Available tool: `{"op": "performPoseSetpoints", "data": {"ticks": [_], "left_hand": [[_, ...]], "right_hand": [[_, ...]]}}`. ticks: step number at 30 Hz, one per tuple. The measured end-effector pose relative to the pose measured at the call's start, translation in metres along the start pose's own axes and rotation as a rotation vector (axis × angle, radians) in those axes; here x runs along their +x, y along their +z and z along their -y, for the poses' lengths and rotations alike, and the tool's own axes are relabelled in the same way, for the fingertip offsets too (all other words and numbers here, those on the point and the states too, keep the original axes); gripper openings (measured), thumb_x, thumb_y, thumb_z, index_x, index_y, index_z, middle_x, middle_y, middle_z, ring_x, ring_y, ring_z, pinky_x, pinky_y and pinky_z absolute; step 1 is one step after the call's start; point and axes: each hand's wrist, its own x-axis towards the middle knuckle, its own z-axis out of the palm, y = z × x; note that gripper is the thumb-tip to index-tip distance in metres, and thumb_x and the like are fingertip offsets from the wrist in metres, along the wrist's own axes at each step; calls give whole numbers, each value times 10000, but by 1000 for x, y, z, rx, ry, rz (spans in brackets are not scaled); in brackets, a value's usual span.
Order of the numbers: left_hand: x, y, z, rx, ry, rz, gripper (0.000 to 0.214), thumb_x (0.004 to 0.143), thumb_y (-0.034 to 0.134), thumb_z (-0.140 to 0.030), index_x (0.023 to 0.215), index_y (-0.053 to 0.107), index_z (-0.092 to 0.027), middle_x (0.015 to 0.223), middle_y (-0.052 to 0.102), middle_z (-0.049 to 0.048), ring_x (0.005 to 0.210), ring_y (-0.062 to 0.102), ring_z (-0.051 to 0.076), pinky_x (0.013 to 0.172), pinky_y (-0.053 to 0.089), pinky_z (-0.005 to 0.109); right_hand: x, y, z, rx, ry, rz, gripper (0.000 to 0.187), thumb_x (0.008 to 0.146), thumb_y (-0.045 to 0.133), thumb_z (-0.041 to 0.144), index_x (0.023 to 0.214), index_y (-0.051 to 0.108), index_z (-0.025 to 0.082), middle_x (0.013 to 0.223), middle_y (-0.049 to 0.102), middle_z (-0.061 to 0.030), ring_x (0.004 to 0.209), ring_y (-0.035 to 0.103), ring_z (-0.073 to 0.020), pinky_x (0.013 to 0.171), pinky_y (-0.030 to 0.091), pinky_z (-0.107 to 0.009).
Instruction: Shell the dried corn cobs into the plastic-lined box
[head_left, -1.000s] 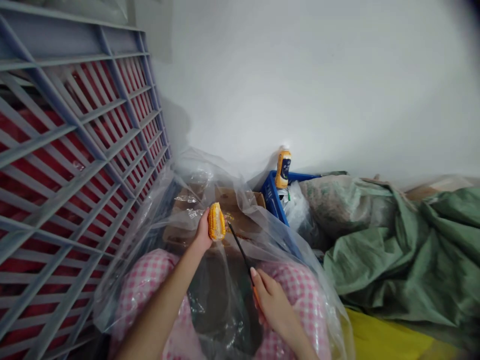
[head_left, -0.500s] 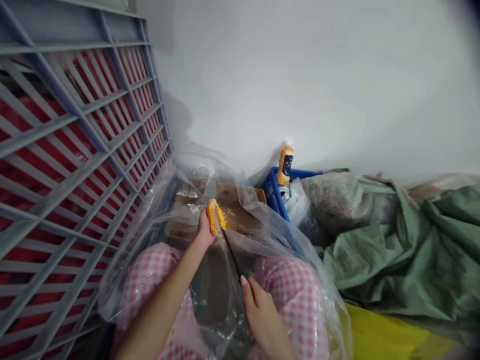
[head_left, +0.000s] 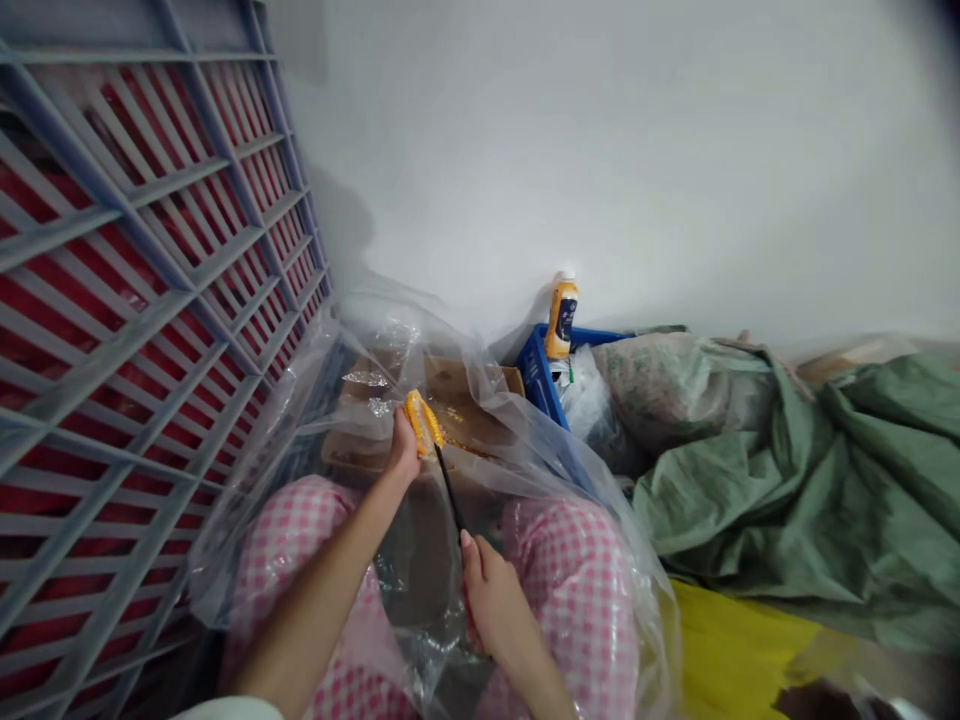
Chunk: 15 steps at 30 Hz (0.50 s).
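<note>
White wall (head_left: 600, 150) backs a cramped corner where a person sits at low work. The left hand (head_left: 405, 447) has its fingers curled around a corn cob (head_left: 420, 418), tilted above a cardboard box (head_left: 450, 380). The right hand (head_left: 495, 600) has its fingers wrapped around the handle end of a slim black-shafted tool (head_left: 451, 492), possibly a screwdriver. Its tip seems to meet the cob's lower end, though the contact is too small to be sure of. A pale strip runs along the cob between rows of yellow kernels. The step in hand looks like prising kernels loose, only partway done; the next push would call for a firm left grip and the tip set under a row's edge, aimed clear of the holding fingers. Loose kernels (head_left: 466, 446) lie just right of the cob. Clear plastic sheeting (head_left: 495, 400) spreads around the box and over pink checked trousers (head_left: 570, 550). Farther right, a bottle (head_left: 561, 318) stands at the corner of a blue crate (head_left: 541, 375), near green tarpaulin (head_left: 750, 490); a tall slatted crate (head_left: 180, 182) rises on the left
</note>
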Motion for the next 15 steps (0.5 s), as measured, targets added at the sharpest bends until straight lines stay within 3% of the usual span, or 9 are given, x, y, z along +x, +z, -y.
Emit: {"op": "performPoseSetpoints", "data": {"ticks": [3, 5, 8, 10, 12, 15], "left_hand": [[-1, 1, 1, -15, 38, -58, 416, 923, 233, -438, 790, 528, -175, 501, 523, -10, 480, 602, 157, 426, 450, 225], [-1, 1, 1, -24, 36, -75, 411, 931, 224, -417, 769, 519, -181, 511, 523, -14, 472, 595, 151, 428, 454, 226], [3, 0, 1, -57, 23, -107, 409, 940, 209, -384, 758, 513, -180, 526, 522, -12, 506, 610, 153, 468, 477, 233], [6, -1, 0, -85, 36, -131, 398, 939, 231, -381, 755, 517, -175, 544, 529, -9, 545, 625, 157, 500, 489, 236], [8, -3, 1, -99, 57, -150, 396, 939, 243, -382, 748, 519, -172, 560, 538, -6, 569, 630, 157, 526, 495, 237], [13, -6, 4, -102, 83, -173, 410, 944, 252, -382, 740, 534, -165, 563, 546, -4, 583, 633, 155, 545, 494, 231]], "right_hand": [[3, -4, 0, 151, 69, 137, 425, 966, 190, 463, 860, 508, 201, 547, 456, 41, 309, 403, -116, 335, 334, -235], [4, -3, 1, 22, 1, 38, 397, 970, 227, 430, 851, 525, 195, 586, 525, 3, 387, 503, -145, 399, 379, -247], [3, 2, 7, -286, -89, -179, 329, 968, 298, 344, 885, 565, 170, 753, 652, -116, 675, 663, -240, 573, 441, -286], [3, 4, 12, -336, -92, -202, 311, 968, 312, 319, 896, 569, 159, 800, 665, -143, 747, 672, -255, 614, 449, -294], [5, 1, 15, -177, -45, -87, 344, 977, 279, 352, 876, 552, 169, 712, 632, -87, 592, 634, -196, 529, 440, -264], [9, -7, 15, 215, 111, 194, 435, 976, 194, 470, 892, 515, 187, 557, 493, 32, 338, 427, -102, 358, 357, -214]]}}
